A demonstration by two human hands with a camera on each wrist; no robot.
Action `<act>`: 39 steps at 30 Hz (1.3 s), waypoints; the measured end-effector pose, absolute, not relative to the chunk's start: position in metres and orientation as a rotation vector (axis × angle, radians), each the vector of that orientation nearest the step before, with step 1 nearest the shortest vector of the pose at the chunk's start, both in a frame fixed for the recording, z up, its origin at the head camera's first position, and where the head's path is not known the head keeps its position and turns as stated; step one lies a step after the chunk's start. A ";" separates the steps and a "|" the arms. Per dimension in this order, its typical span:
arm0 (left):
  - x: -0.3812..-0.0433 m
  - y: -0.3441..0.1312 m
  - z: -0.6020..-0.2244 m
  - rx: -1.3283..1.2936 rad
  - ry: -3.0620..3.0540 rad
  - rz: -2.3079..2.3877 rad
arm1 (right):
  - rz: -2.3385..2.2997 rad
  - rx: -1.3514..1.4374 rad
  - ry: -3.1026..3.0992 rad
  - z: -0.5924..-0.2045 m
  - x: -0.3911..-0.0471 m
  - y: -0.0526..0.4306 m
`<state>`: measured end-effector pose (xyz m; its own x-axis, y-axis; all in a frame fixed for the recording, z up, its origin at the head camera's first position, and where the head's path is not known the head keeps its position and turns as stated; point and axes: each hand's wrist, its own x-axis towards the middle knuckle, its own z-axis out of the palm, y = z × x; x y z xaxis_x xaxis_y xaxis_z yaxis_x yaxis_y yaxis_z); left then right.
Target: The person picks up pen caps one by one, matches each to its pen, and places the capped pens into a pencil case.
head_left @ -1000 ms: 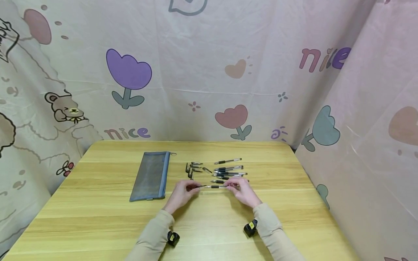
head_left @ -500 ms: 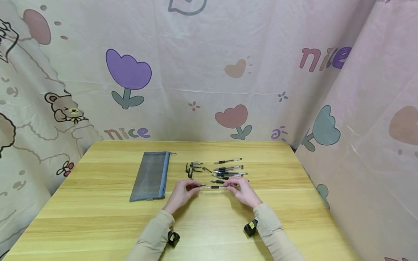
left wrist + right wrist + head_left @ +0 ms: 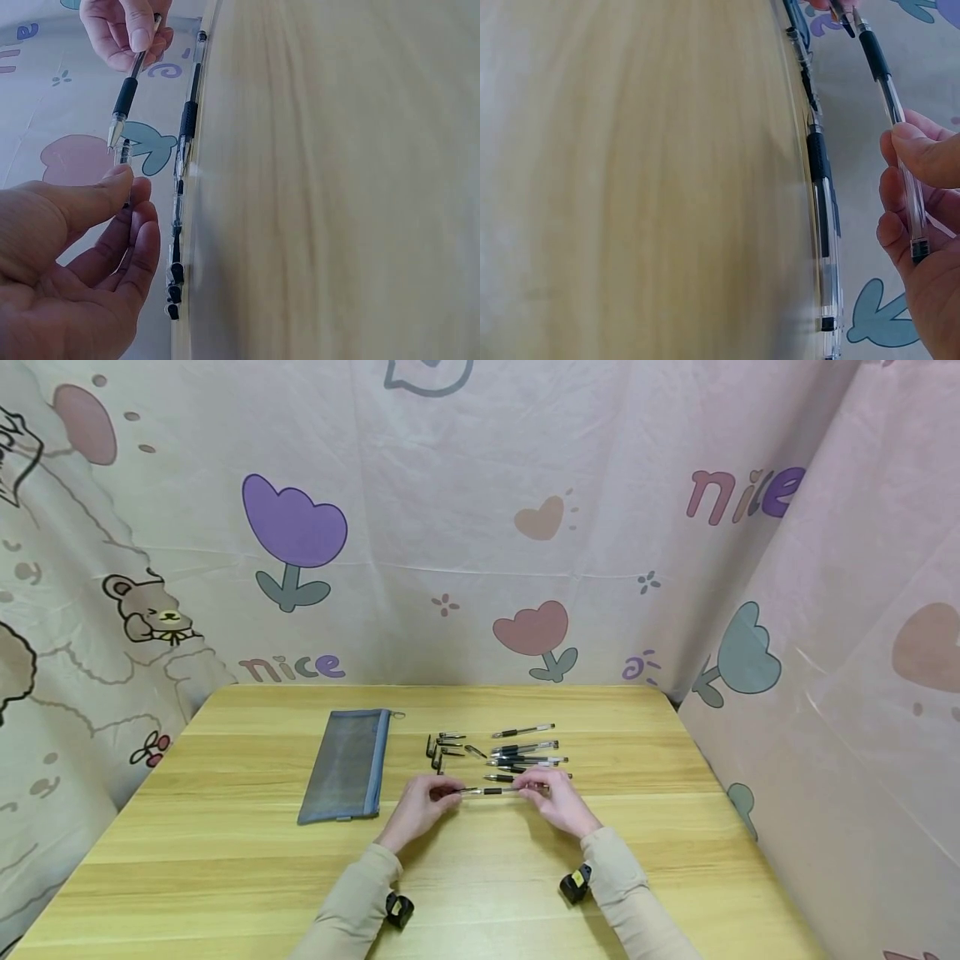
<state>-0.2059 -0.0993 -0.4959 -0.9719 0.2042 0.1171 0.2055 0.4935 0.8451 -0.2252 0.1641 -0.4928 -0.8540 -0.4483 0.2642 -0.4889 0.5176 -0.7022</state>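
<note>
My left hand (image 3: 418, 810) pinches a clear pen cap (image 3: 124, 154) between thumb and fingers, its mouth toward the pen tip. My right hand (image 3: 561, 803) grips a clear-barrelled gel pen (image 3: 875, 58) with a black rubber grip, thumb and fingers round the rear of the barrel. Pen tip and cap mouth are very close together, almost in line, in both wrist views. The two hands face each other above the table, just in front of the loose pens. Part of the cap is hidden by the left fingers.
Several uncapped gel pens (image 3: 525, 748) lie in a loose row behind the right hand. Several loose caps (image 3: 452, 743) lie behind the left hand. A blue-grey mesh zip pouch (image 3: 343, 768) rests on the wooden table (image 3: 225, 860) at the left. A printed curtain (image 3: 435, 485) hangs behind.
The pen in my right hand and the cap in my left have come closer, the gap at the tip narrowing. The pouch and the loose pens and caps stay put.
</note>
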 end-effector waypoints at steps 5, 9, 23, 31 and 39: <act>-0.207 -0.100 -0.496 -0.355 -2.717 -1.540 | 1.280 0.834 -2.688 -0.493 -0.227 0.165; -0.207 -0.102 -0.497 -0.335 -2.708 -1.540 | 1.309 0.795 -2.696 -0.494 -0.227 0.167; -0.205 -0.100 -0.495 -0.424 -2.712 -1.584 | 1.237 0.868 -2.665 -0.493 -0.226 0.161; -0.205 -0.102 -0.500 -0.480 -2.695 -1.605 | 1.226 0.875 -2.667 -0.492 -0.223 0.157; -0.205 -0.107 -0.499 -0.457 -2.688 -1.725 | 1.307 0.834 -2.682 -0.495 -0.219 0.154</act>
